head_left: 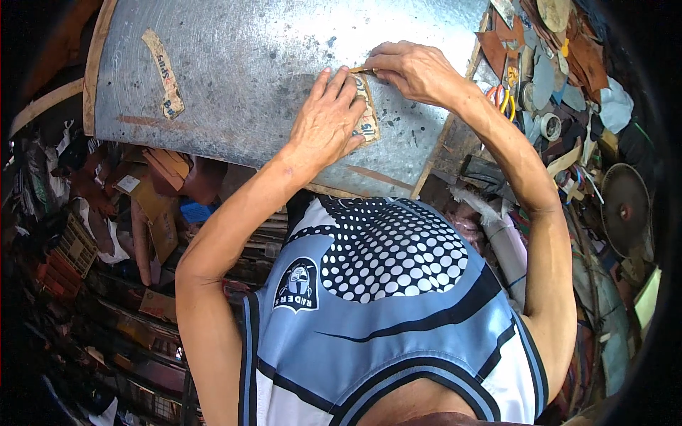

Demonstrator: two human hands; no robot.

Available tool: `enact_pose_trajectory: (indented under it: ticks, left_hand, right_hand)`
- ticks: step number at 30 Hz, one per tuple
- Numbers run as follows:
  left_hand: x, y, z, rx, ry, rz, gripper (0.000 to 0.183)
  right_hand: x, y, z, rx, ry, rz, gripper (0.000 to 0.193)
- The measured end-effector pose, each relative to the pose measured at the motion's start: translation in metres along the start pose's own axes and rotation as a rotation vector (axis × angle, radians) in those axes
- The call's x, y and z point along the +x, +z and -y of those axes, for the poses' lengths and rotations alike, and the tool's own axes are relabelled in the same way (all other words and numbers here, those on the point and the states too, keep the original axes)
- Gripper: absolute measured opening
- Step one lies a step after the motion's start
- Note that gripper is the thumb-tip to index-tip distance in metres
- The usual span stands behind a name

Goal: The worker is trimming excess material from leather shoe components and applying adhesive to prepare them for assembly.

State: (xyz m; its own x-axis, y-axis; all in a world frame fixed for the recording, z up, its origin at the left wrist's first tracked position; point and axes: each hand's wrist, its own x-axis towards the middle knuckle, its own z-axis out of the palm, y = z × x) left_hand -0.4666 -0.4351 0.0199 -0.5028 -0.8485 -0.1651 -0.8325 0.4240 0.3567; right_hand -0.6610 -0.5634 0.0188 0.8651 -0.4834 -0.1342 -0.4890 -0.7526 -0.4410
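Head view is looking down on a grey metal tabletop filling much of the span from ten to one o'clock. Near twelve o'clock, a pale, lettered card is lying partly under the left hand, which is resting palm down with its fingers extended and its thumb set apart. Toward one o'clock, the right hand is curling in, its fingertips appearing to be pinching a slim yellowish thing at the card's far end; its exact kind is staying too small to tell. Handling this well is probably calling for even pressure from the left fingers, so that the card is not slipping, while the right hand is guiding the slim thing lightly and close to the edge, with the left fingertips sitting clear of its path. At ten o'clock, a longer pale card is lying well apart; toward two o'clock, a tape roll is sitting among scraps.
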Motion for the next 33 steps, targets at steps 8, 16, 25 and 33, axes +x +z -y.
enact_pose_trajectory:
  ticks: [8, 16, 25, 33]
  left_hand:
    - [0.002, -0.001, 0.009, -0.135, 0.05, 0.01, 0.051]
    - [0.002, -0.004, 0.009, -0.148, 0.05, 0.012, 0.05]
    - [-0.001, 0.007, 0.006, -0.093, 0.063, -0.074, 0.053]
    - [0.0, 0.013, 0.007, -0.078, 0.098, -0.109, 0.056]
  right_hand:
    - [-0.004, 0.001, 0.003, -0.009, 0.075, -0.01, 0.024]
    - [-0.018, 0.004, -0.017, -0.032, 0.031, -0.06, 0.023]
    - [-0.048, 0.028, 0.072, 0.472, 0.503, -0.365, 0.034]
    - [-0.035, 0.066, 0.101, 0.424, 0.658, -0.601, 0.03]
